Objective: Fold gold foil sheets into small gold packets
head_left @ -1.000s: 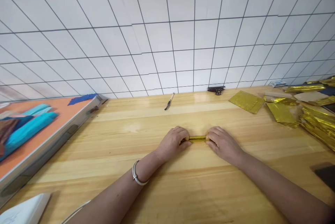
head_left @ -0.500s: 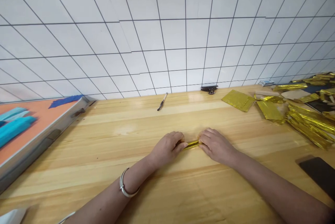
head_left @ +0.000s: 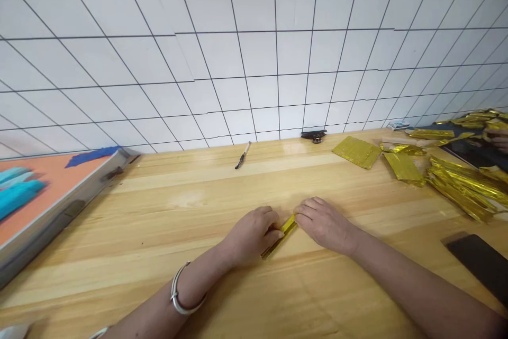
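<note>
A narrow folded strip of gold foil [head_left: 289, 226] lies slanted on the wooden table [head_left: 178, 233], its lower end pointing toward me. My left hand [head_left: 254, 233], with a silver bangle on the wrist, grips the strip along its lower part, the thumb resting on top. At the upper right end, my right hand [head_left: 323, 224] has its fingers closed on the foil. Part of the strip is hidden under the fingers of both hands.
Gold foil sheets [head_left: 357, 152] and a heap of gold strips [head_left: 464, 185] lie at the right, near another person's hand [head_left: 498, 139]. A pen [head_left: 243, 155], black clip [head_left: 313, 136], dark flat object [head_left: 478, 265] and orange-topped board [head_left: 51, 191] are around.
The gold strip has turned from nearly level to a diagonal, and its lower end now shows below my left hand. Another person's hand has appeared at the right edge.
</note>
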`<move>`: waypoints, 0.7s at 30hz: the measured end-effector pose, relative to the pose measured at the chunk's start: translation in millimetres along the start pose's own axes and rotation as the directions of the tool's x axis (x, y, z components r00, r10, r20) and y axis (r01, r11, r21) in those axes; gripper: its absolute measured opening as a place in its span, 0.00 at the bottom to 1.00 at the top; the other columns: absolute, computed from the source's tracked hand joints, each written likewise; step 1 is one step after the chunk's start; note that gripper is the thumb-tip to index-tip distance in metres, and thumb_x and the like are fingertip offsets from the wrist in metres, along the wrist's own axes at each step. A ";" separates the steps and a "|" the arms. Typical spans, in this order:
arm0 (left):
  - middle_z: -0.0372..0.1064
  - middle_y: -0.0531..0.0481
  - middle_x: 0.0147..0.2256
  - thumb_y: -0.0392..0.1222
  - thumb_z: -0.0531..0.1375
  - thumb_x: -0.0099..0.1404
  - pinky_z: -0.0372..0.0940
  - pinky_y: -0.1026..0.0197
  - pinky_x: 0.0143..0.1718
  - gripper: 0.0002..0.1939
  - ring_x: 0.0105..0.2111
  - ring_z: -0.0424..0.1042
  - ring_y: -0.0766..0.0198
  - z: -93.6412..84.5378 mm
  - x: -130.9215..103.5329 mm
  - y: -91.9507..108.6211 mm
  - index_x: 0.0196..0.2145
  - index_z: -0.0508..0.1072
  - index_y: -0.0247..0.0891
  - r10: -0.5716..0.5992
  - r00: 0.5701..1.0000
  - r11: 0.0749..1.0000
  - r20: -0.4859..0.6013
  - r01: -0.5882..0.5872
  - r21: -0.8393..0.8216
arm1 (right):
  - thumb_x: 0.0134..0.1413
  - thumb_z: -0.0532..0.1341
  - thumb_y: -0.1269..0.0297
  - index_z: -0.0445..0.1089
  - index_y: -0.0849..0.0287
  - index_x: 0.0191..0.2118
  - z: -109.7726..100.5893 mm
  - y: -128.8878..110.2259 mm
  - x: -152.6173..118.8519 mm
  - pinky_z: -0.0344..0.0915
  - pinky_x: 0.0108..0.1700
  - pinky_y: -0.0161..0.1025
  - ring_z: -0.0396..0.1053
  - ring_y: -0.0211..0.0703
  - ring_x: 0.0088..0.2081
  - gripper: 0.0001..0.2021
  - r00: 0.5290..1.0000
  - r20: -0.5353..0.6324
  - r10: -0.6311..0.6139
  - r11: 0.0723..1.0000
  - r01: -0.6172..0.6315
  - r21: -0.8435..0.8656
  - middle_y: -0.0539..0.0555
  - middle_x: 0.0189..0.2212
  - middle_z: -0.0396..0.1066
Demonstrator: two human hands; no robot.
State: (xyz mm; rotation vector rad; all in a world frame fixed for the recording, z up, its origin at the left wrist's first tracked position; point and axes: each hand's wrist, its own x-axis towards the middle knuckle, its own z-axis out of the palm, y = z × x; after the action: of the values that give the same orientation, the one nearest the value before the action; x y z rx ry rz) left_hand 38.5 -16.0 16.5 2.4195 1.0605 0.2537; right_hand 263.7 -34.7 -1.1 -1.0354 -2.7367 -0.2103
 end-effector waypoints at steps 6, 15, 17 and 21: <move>0.63 0.51 0.27 0.38 0.53 0.58 0.53 0.65 0.27 0.04 0.26 0.61 0.66 6.3 -3.9 11.8 0.26 0.62 0.37 -0.108 0.994 0.994 -0.016 0.108 0.008 | 0.59 0.53 0.73 0.68 0.60 0.39 0.8 0.0 -0.9 0.59 0.45 0.43 0.61 0.44 0.44 0.08 0.997 -0.071 -0.025 1.000 0.025 -0.001 0.55 0.42 0.70; 0.64 0.56 0.25 0.41 0.51 0.63 0.52 0.68 0.24 0.06 0.24 0.60 0.69 1.5 0.9 2.0 0.37 0.63 0.37 -0.188 0.982 0.896 -0.006 0.169 -0.411 | 0.58 0.54 0.73 0.68 0.60 0.36 -3.2 -0.8 -1.4 0.60 0.45 0.44 0.63 0.44 0.45 0.06 0.961 -0.277 0.018 0.998 -0.003 0.057 0.55 0.43 0.70; 0.65 0.55 0.27 0.40 0.51 0.63 0.55 0.68 0.27 0.08 0.26 0.61 0.69 0.8 1.9 -0.3 0.38 0.66 0.37 -0.182 0.983 0.877 0.011 0.167 -0.450 | 0.57 0.55 0.72 0.68 0.60 0.36 -3.1 -0.9 -1.4 0.61 0.45 0.44 0.63 0.45 0.45 0.05 0.958 -0.286 0.013 0.998 0.007 0.070 0.55 0.43 0.70; 0.65 0.53 0.28 0.40 0.51 0.63 0.57 0.67 0.31 0.09 0.30 0.62 0.67 -1.1 1.7 0.0 0.34 0.70 0.37 -0.157 0.987 0.881 0.016 0.147 -0.449 | 0.57 0.56 0.72 0.68 0.60 0.38 -2.8 -1.5 -1.1 0.62 0.46 0.45 0.64 0.45 0.45 0.05 0.952 -0.305 0.017 0.994 0.016 0.104 0.56 0.43 0.70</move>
State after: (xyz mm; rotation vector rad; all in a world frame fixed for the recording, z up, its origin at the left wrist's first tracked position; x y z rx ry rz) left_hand 39.3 -14.4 17.5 1.9135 1.0587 0.4207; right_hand 263.9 -37.0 1.2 -0.8922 -2.4410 -0.2043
